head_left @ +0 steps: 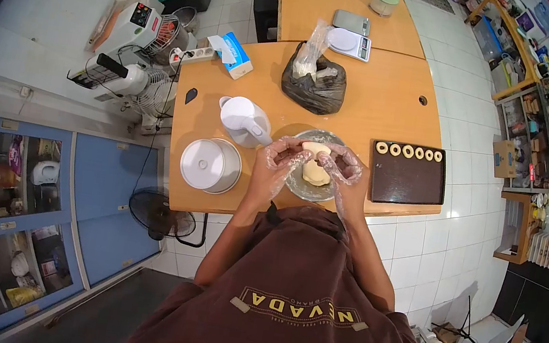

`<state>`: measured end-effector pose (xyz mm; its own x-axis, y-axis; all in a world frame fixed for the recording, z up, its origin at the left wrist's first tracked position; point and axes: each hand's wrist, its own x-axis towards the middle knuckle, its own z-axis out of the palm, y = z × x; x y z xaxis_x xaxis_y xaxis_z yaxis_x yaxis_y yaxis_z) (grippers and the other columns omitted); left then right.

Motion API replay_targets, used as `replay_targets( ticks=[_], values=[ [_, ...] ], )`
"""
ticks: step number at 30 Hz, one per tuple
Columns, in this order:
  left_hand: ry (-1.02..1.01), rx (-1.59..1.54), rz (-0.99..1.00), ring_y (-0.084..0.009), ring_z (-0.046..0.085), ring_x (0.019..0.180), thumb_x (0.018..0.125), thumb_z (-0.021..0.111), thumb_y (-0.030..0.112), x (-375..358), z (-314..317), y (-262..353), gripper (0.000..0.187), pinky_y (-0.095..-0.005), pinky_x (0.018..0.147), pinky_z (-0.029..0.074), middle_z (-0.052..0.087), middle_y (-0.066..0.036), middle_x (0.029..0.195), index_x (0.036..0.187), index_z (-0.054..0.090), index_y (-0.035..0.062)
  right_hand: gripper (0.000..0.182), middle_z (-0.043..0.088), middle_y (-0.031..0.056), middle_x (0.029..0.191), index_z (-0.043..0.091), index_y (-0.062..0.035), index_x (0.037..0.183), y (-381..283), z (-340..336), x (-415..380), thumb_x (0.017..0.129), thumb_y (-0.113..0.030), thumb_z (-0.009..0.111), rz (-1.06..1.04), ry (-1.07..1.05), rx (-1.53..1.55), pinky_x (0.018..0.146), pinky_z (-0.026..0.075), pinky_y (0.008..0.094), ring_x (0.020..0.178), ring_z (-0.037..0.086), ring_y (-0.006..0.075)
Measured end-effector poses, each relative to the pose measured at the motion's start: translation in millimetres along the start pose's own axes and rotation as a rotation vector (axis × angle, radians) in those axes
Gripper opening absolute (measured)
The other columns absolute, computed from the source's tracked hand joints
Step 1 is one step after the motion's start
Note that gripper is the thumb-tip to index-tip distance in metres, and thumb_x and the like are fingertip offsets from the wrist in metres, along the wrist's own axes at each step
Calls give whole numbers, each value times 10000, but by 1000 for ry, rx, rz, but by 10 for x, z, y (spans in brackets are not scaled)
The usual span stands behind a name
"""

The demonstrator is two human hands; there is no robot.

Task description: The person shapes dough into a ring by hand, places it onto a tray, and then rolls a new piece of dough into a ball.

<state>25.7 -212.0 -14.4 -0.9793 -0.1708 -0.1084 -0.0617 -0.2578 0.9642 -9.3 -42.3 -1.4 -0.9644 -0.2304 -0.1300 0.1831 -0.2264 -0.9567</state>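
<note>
Both floury hands pinch a pale piece of dough (314, 148) between their fingertips, held over a metal bowl (298, 187). My left hand (281, 161) grips its left side, and my right hand (347, 170) has its right side. A larger lump of dough (316, 173) rests in the bowl, just below the held piece in this view. Flour dusts the bowl's inner wall. To the right lies a dark baking tray (408, 180) with a row of several ring-shaped dough pieces (408, 152) along its far edge.
Left of the bowl are a white pitcher (243, 121) and a white lidded container (205, 165). Beyond it sits a black plastic bag (313, 93), with a kitchen scale (350, 43) behind. A tissue pack (236, 56) and power strip (192, 56) lie at the table's left edge.
</note>
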Motion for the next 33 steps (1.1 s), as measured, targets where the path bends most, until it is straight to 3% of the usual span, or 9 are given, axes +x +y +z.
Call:
replay_targets(
  ticks=[9, 12, 15, 18, 21, 24, 27, 30, 33],
  values=[
    [102, -70, 19, -155, 685, 1051, 968, 697, 23, -7, 109, -29, 258, -300, 957, 548, 725, -97, 1153, 1214, 692, -55, 291, 734, 98, 1105, 699, 35, 1205, 106, -21, 32, 952, -90, 766, 19, 16, 2, 883, 567, 306, 1007, 693, 159],
    [79, -67, 42, -159, 661, 1066, 946, 704, -25, 5, 119, 4, 279, -289, 981, 518, 663, -79, 1114, 1217, 676, -86, 290, 732, 98, 1129, 695, 33, 1216, 92, 4, 18, 967, -104, 750, -4, -19, 41, 897, 567, 312, 1035, 695, 162],
    [19, -99, 106, -171, 637, 1119, 938, 699, -39, 10, 130, 30, 304, -296, 1008, 503, 616, -96, 1191, 1239, 678, -80, 266, 730, 101, 1136, 697, 24, 1204, 103, -23, 22, 990, -131, 721, 157, -20, 148, 888, 577, 307, 1014, 704, 170],
    [-119, -158, 172, -180, 602, 1182, 935, 697, -32, 6, 129, 138, 325, -323, 1049, 481, 566, -101, 1258, 1259, 685, -64, 257, 730, 106, 1110, 691, 12, 1196, 107, -73, 40, 1006, -160, 699, 293, -84, 551, 845, 591, 294, 961, 710, 174],
    [-182, -146, 178, -193, 576, 1218, 933, 701, -19, 64, 28, 37, 364, -350, 1073, 467, 523, -105, 1321, 1296, 681, -37, 253, 726, 111, 1081, 680, 2, 1199, 3, -63, 19, 1012, -169, 688, 436, -107, 656, 799, 596, 285, 901, 701, 171],
    [-259, -129, 198, -227, 597, 1250, 962, 695, 71, 64, -10, 69, 345, -378, 1086, 467, 611, -107, 1337, 1300, 667, 9, 262, 719, 107, 1051, 673, 2, 1207, 42, -79, 3, 1018, -179, 682, 512, -188, 679, 779, 596, 279, 879, 690, 156],
    [-337, -111, 171, -218, 612, 1216, 954, 705, 75, 62, -91, 61, 356, -369, 1064, 477, 633, -105, 1317, 1303, 659, 16, 266, 709, 88, 1025, 672, 0, 1200, -50, -62, -22, 1023, -197, 680, 535, -269, 632, 798, 581, 290, 850, 677, 153],
    [-253, -218, 156, -205, 632, 1172, 938, 719, 61, 43, -98, -3, 361, -354, 1037, 492, 665, -110, 1265, 1289, 653, 11, 257, 700, 71, 1040, 674, 1, 1197, -17, -70, -20, 1028, -193, 677, 395, -292, 366, 831, 551, 299, 882, 667, 146],
    [-122, -184, 133, -191, 645, 1135, 925, 731, 57, 46, -47, 0, 363, -340, 1015, 502, 686, -118, 1216, 1273, 643, -3, 242, 697, 61, 1087, 677, -3, 1199, -2, 52, -49, 1021, -168, 686, -63, -43, -85, 859, 523, 299, 947, 655, 133]
  ],
)
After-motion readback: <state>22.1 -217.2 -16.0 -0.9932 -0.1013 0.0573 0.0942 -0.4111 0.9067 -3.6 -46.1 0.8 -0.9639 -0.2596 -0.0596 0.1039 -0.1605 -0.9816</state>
